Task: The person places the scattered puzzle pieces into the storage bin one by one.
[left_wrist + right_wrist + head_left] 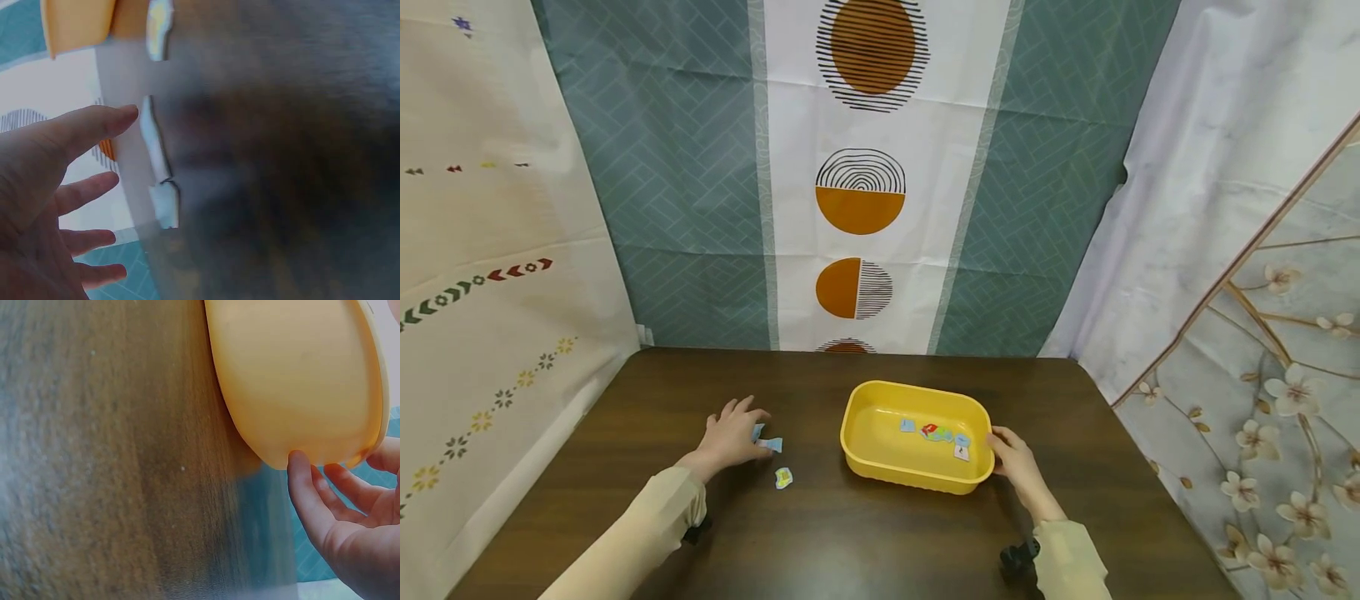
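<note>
Gap between pieces (784, 477) and tray (910, 477), curtain (688, 200) behind

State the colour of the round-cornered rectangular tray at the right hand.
Yellow; the tray shows best in the head view.

Yellow container (294, 375) seen from outside, its smooth wall curving to a rounded end. A person's right hand (356, 531) holds that end, fingertips touching the wall. Wood-grain tabletop (112, 456) runs beside the container; teal patterned cloth (306, 559) shows past its held end.
</note>
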Available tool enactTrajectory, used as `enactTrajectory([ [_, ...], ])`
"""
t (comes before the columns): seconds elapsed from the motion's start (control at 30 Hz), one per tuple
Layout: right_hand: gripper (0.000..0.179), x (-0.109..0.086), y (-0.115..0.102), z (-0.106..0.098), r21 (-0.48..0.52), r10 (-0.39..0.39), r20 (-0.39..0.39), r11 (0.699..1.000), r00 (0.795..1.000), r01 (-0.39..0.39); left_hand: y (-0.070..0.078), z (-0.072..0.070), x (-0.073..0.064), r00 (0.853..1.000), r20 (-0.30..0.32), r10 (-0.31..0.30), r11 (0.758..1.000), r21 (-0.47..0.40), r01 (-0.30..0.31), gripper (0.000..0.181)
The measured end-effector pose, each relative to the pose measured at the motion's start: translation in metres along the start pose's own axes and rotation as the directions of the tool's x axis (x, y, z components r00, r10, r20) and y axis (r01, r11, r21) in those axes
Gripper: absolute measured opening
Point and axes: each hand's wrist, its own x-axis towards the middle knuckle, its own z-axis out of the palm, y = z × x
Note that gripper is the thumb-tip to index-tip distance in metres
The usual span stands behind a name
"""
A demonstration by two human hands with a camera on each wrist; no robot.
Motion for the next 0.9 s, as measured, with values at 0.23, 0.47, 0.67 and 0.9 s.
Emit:
enactTrajectory([
  [0.23, 0.046, -0.002, -0.003, 0.000, -0.005, -0.008, -0.008, 1.000, 1.000, 0.008, -0.005, 0.010, -0.006, 1.000, 0.001, 0.011, 1.000, 0.021, -0.011, 0.044],
  [0.47, 0.043, 0.000, 0.000, 0.001, 0.008, -0.001, -0.020, 1.000, 1.000, 0.001, -0.008, 0.018, -0.007, 1.000, -0.010, 0.001, 1.000, 0.025, -0.001, 0.038],
  [0.67, 0.045, -0.002, -0.002, 0.000, 0.014, -0.010, -0.012, 1.000, 1.000, 0.010, -0.007, 0.021, -0.008, 0.999, -0.048, 0.006, 1.000, 0.012, -0.005, 0.030],
  [0.9, 0.045, -0.001, -0.002, 0.000, 0.026, -0.001, -0.012, 1.000, 1.000, 0.002, -0.007, 0.026, -0.006, 0.996, -0.083, 0.020, 1.000, 0.007, -0.020, 0.016],
])
